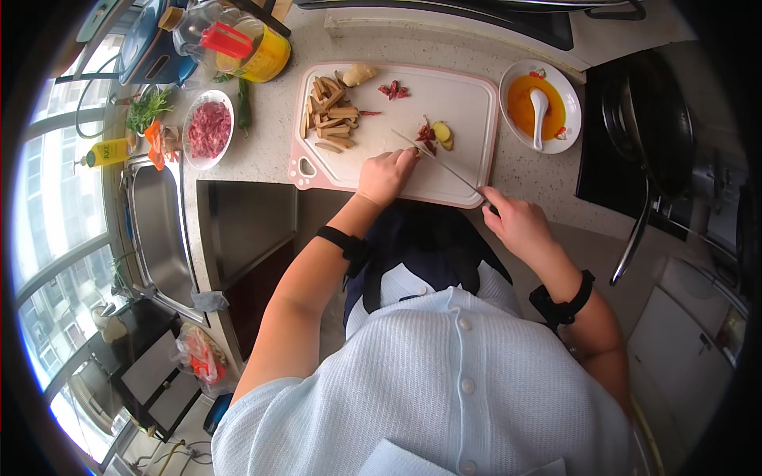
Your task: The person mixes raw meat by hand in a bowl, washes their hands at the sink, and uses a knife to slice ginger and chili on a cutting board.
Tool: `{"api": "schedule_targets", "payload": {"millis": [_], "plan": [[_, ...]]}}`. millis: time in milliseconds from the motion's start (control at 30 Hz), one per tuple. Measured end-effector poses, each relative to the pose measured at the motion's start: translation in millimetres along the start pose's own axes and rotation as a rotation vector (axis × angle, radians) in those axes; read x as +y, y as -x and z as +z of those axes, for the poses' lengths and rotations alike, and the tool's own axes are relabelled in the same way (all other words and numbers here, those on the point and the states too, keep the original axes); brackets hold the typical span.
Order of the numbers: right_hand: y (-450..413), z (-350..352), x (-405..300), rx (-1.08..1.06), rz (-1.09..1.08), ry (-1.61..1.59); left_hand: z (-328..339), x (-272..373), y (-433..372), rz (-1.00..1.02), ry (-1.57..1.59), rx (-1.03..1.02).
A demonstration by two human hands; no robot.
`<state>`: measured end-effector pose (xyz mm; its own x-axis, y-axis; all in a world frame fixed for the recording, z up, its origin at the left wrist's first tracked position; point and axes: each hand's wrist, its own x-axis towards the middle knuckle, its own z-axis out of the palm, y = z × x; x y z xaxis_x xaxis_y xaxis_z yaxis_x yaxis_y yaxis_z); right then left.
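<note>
My right hand point(517, 223) grips the handle of a kitchen knife point(447, 168), its blade slanting up and left over a white, pink-rimmed cutting board point(387, 128). With bent fingers, my left hand point(388, 172) holds a small food piece point(419, 153) against the board beside the blade. That piece is mostly hidden, so I cannot tell what it is. Just beyond the blade lie cut dried red chilies point(426, 132) and ginger slices point(442, 132). Brown strips, apparently dried tofu point(333, 116), are heaped at the board's left. A ginger knob point(359, 74) and more chili pieces point(393, 90) lie along its far side.
Right of the board stand a bowl of orange liquid point(518, 101) with a white spoon point(539, 116) and a wok point(649, 125). To the left are a bowl of raw minced meat point(208, 130), a green chili point(244, 107), an oil bottle point(256, 50) and a sink point(161, 223).
</note>
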<state>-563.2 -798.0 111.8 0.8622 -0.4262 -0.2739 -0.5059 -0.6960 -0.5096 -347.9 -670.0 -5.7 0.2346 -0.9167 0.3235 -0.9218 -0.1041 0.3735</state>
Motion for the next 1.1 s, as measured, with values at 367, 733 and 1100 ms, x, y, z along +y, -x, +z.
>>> {"api": "schedule_targets", "payload": {"millis": [367, 733, 1100], "plan": [[-4.0, -0.1, -3.9, -0.024, -0.028, -0.023, 3.7, -1.3, 0.7, 0.010, -0.013, 0.010], [-29.1, 30.6, 0.1, -0.019, 0.043, -0.007, -3.1, 1.0, -1.1, -0.025, 0.035, -0.042], [-35.7, 21.7, -11.4, 0.014, -0.028, -0.088, -23.7, 1.1, -10.6, -0.438, 0.324, -0.128]]}}
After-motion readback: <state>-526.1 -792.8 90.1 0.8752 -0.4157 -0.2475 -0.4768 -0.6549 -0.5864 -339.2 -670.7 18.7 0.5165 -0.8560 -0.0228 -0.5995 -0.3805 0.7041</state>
